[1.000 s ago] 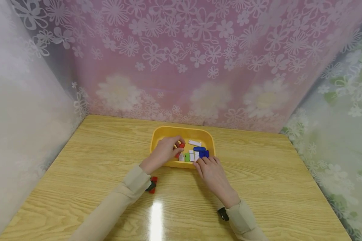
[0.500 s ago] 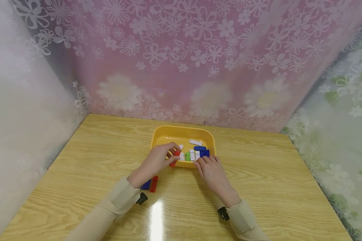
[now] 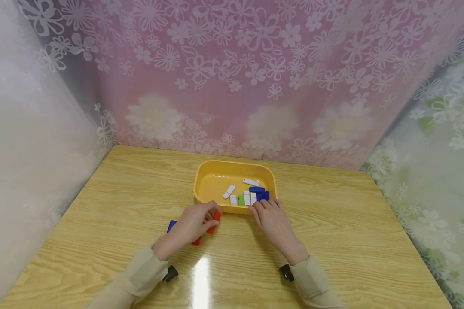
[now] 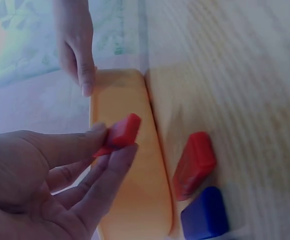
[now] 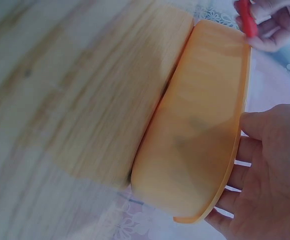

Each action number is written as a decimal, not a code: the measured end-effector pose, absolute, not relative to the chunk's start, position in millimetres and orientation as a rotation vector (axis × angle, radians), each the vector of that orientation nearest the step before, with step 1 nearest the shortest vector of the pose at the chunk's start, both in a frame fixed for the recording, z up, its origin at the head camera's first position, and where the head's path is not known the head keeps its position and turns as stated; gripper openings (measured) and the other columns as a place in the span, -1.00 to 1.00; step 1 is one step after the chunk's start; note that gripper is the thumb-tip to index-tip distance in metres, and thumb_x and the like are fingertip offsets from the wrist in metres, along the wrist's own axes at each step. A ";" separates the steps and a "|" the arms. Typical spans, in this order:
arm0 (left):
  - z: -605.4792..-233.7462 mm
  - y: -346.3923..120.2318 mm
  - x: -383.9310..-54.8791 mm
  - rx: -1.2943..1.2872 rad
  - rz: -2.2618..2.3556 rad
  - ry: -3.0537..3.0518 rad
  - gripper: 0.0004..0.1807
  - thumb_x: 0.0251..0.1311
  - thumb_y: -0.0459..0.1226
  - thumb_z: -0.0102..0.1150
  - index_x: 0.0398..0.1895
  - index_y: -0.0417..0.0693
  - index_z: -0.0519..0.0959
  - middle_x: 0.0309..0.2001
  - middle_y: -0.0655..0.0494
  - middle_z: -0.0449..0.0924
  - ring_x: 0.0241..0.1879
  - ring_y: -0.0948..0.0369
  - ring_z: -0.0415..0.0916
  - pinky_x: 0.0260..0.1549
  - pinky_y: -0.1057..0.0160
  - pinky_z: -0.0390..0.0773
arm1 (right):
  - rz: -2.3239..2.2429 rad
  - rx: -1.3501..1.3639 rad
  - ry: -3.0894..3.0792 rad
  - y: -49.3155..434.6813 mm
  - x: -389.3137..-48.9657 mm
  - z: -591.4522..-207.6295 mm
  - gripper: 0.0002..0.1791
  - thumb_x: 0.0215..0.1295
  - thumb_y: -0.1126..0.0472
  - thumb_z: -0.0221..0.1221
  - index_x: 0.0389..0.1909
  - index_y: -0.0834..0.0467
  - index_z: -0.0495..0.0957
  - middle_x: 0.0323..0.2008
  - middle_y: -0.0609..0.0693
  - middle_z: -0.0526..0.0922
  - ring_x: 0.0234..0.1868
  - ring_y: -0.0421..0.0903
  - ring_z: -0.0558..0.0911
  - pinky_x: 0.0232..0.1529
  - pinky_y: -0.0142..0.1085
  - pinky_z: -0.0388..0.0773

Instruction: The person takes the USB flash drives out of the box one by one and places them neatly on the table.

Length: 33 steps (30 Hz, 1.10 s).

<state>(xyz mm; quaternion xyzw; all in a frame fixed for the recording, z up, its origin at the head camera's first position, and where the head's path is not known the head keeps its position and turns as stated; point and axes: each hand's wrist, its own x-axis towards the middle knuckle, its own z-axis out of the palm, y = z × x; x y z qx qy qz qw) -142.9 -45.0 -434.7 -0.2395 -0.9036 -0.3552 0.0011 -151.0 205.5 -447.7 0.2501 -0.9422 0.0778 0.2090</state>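
A small red stick (image 3: pixel 214 223), like a capped USB stick, is pinched between the thumb and fingers of my left hand (image 3: pixel 193 223), in front of the yellow box's near wall. My right hand (image 3: pixel 272 223) grips the near rim of the yellow box (image 3: pixel 216 165) by its right corner, fingers curled over the edge. Inside lie white sticks (image 3: pixel 229 191), a green piece (image 3: pixel 241 200) and blue sticks (image 3: pixel 257 189). Another red stick (image 4: pixel 194 165) and a blue one (image 4: pixel 204 214) lie on the table, partly hidden under my left hand in the head view.
The box stands on a wood-grain table (image 3: pixel 332 223). Behind it hangs a pink flowered curtain (image 3: pixel 232 107), with pale cloth at both sides. A dark wrist strap (image 3: pixel 170 273) shows on each sleeve.
My left hand has lifted the red stick out of the box and carried it left and toward me. A white stick in the box has come into view. My right hand has stayed put.
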 end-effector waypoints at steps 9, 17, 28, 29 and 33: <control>-444.9 -45.8 -137.6 -0.789 -1.089 -2.922 -0.73 0.17 -0.44 0.40 -0.07 -0.22 0.61 -0.33 0.10 0.62 -0.34 0.22 0.59 -0.35 0.27 0.56 | 0.211 0.681 -2.656 205.8 -150.5 -448.0 -0.77 0.53 0.12 0.13 -0.30 0.17 0.61 -0.39 0.00 0.62 -0.25 0.05 0.63 0.16 0.08 0.45; -449.9 -47.9 -136.1 -0.769 -0.798 -2.905 -0.77 0.10 -0.27 0.51 -0.22 -0.15 0.69 -0.23 0.01 0.61 -0.21 0.08 0.45 -0.17 0.08 0.49 | 0.213 0.679 -2.669 205.6 -151.5 -448.1 -0.77 0.53 0.11 0.12 -0.29 0.15 0.61 -0.37 0.00 0.63 -0.23 0.05 0.63 0.17 0.10 0.45; -449.6 -56.6 -133.6 -0.849 -0.741 -2.904 -0.68 0.01 -0.17 0.58 -0.25 -0.08 0.66 -0.25 0.09 0.59 -0.19 0.13 0.40 -0.16 0.15 0.48 | 0.198 0.664 -2.683 205.4 -151.0 -447.1 -0.77 0.53 0.12 0.12 -0.29 0.18 0.60 -0.36 0.02 0.63 -0.21 0.06 0.64 0.17 0.09 0.44; -449.3 -57.8 -132.9 -0.856 -0.737 -2.897 -0.68 0.00 -0.17 0.59 -0.26 -0.08 0.65 -0.26 0.10 0.59 -0.20 0.13 0.40 -0.17 0.16 0.48 | 0.198 0.665 -2.680 205.4 -151.1 -447.3 -0.77 0.53 0.12 0.13 -0.29 0.18 0.60 -0.37 0.02 0.63 -0.21 0.06 0.64 0.17 0.09 0.44; -448.7 -61.2 -130.4 -0.879 -0.702 -2.883 -0.67 -0.01 -0.17 0.59 -0.26 -0.07 0.65 -0.28 0.11 0.59 -0.24 0.14 0.39 -0.24 0.20 0.47 | 0.201 0.669 -2.671 205.3 -151.6 -448.2 -0.77 0.52 0.12 0.13 -0.29 0.17 0.60 -0.37 0.01 0.63 -0.22 0.07 0.64 0.16 0.09 0.45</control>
